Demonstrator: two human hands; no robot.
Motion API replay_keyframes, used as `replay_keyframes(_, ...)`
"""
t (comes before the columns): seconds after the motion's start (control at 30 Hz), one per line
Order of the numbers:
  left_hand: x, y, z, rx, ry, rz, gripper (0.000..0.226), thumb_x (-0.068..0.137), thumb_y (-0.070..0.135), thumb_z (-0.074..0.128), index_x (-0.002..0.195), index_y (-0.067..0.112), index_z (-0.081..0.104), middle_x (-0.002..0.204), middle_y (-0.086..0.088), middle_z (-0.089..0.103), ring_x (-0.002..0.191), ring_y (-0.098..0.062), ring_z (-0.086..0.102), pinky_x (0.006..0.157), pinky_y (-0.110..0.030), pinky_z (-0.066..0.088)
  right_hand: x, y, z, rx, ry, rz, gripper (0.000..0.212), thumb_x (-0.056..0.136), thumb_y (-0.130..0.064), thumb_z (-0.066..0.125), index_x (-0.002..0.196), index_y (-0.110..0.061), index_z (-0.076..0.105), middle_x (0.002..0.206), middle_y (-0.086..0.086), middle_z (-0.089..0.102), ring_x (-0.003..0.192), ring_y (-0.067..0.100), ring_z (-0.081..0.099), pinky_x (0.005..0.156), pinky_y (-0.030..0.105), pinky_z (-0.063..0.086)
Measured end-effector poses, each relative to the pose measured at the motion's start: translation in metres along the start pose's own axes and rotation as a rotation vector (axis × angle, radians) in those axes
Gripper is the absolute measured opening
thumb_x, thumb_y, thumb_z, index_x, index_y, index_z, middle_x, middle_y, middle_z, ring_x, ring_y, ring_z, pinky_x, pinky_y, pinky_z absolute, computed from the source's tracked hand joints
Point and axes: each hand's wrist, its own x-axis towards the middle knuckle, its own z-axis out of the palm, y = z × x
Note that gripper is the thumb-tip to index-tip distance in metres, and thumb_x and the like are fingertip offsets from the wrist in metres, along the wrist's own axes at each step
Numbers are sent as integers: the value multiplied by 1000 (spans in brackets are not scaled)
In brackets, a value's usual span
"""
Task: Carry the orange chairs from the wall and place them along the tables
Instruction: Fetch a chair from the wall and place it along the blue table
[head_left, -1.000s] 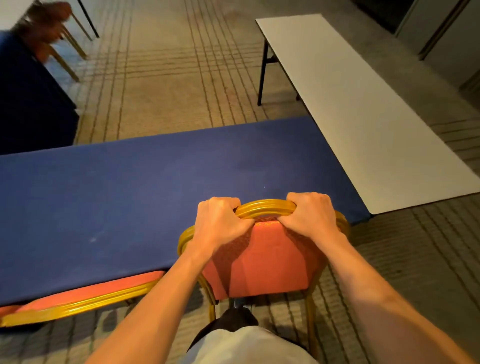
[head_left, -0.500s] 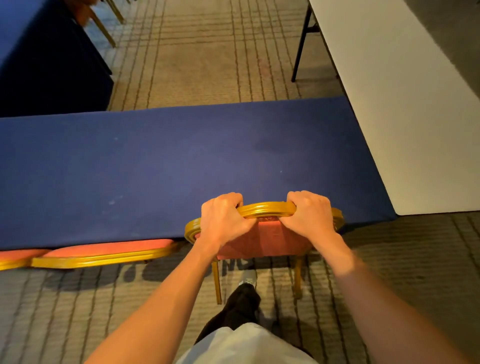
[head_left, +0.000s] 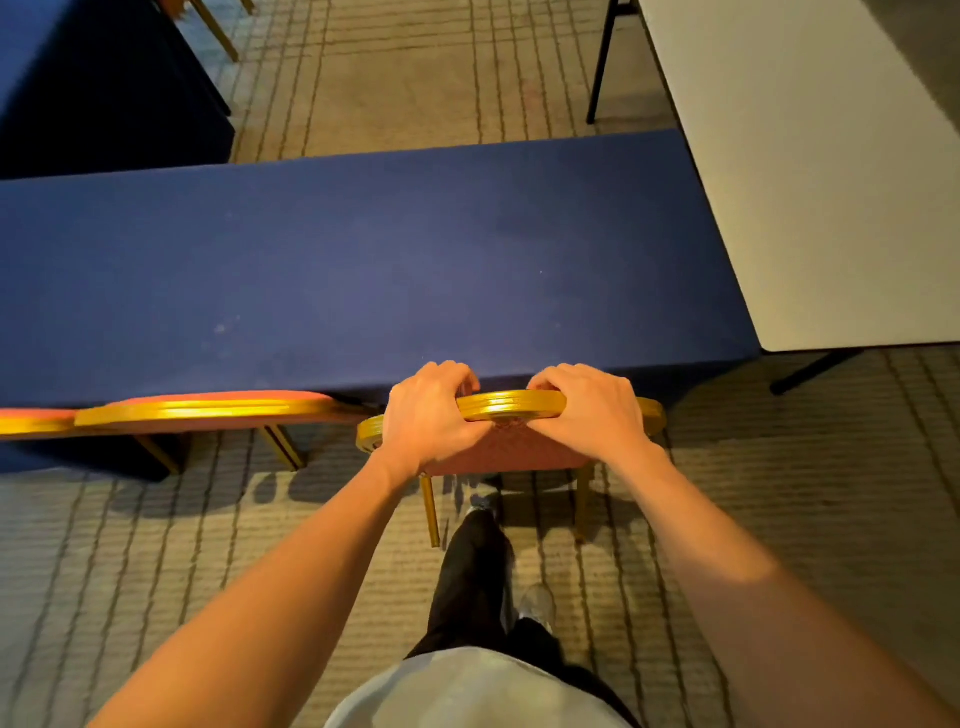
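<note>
An orange chair (head_left: 511, 408) with a gold frame stands pushed in against the near edge of the blue-clothed table (head_left: 363, 270); its seat is hidden under the table. My left hand (head_left: 428, 415) grips the left part of its top rail. My right hand (head_left: 587, 410) grips the right part. Its rear legs rest on the carpet. A second orange chair (head_left: 208, 408) stands tucked in just to its left, and the edge of a third (head_left: 31, 418) shows at the far left.
A bare white table (head_left: 810, 171) runs along the right, at a right angle to the blue one, with black legs. Another blue-clothed table (head_left: 98, 83) stands at the far left, chair legs behind it. My legs and shoes stand on striped carpet behind the chair.
The chair has slid forward under the blue table, its backrest now upright at the table edge. Both hands kept their grip on the top rail, and I stepped closer.
</note>
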Motion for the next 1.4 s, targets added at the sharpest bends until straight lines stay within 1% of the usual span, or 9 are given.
replay_keyframes(0.17,-65,-6,22,40,-147,-16,40,70,60,64,105,41,67,100,20,71,97,-9,65,82,-35,52,-59,-14,25,4,-141,1,43,80,-72,61,116,-48,63,111,-21,68,103,8,63,79,35,45)
replay_keyframes(0.57,-183,0,74,53,-397,21,53,82,63,61,130,42,58,115,16,59,109,-15,59,79,-36,43,-173,-14,85,-40,-330,-53,52,84,-67,61,133,-49,54,117,-16,69,109,15,63,89,37,49)
replay_keyframes(0.7,-211,3,85,-22,-404,-25,50,82,58,65,128,40,61,116,13,63,103,-15,62,80,-33,50,-211,-26,105,-32,-190,54,51,82,-51,73,130,-42,60,120,-12,68,112,17,60,96,38,44)
replay_keyframes(0.83,-233,9,76,-262,-259,-191,35,82,25,74,116,30,70,108,6,72,96,-17,67,84,-34,56,-229,-40,108,87,-91,195,38,89,-33,69,126,-33,63,119,-11,62,116,17,51,105,37,37)
replay_keyframes(0.97,-272,12,66,-588,-196,-247,36,93,8,67,128,17,66,112,6,66,102,-10,63,93,-20,49,-268,-71,114,486,104,305,32,91,-23,65,122,-29,64,127,-12,58,124,11,46,108,32,37)
replay_keyframes(1.1,-295,27,54,-966,80,-503,16,99,10,60,110,19,69,108,9,66,92,1,59,81,-11,47,-290,-110,100,1105,432,600,21,97,-9,55,98,-19,73,100,-3,74,100,13,69,88,31,56)
replay_keyframes(1.23,-322,39,62,-1135,12,-620,11,98,12,61,94,15,70,91,0,71,88,-16,64,78,-27,48,-301,-126,108,1266,315,730,18,100,-15,55,99,-12,73,97,10,75,95,23,71,84,36,58)
replay_keyframes(1.33,-319,37,64,-1403,-129,-826,11,101,21,58,102,13,65,96,-6,69,86,-20,65,72,-31,50,-302,-126,119,1420,213,864,26,101,-25,56,113,-5,68,104,12,74,97,24,71,85,36,59)
replay_keyframes(1.4,-306,36,67,-1607,-175,-916,25,104,32,52,116,9,56,109,-9,66,104,-27,65,85,-37,52,-296,-123,117,1531,177,896,32,103,-32,54,119,-5,61,109,12,71,102,25,70,86,37,59)
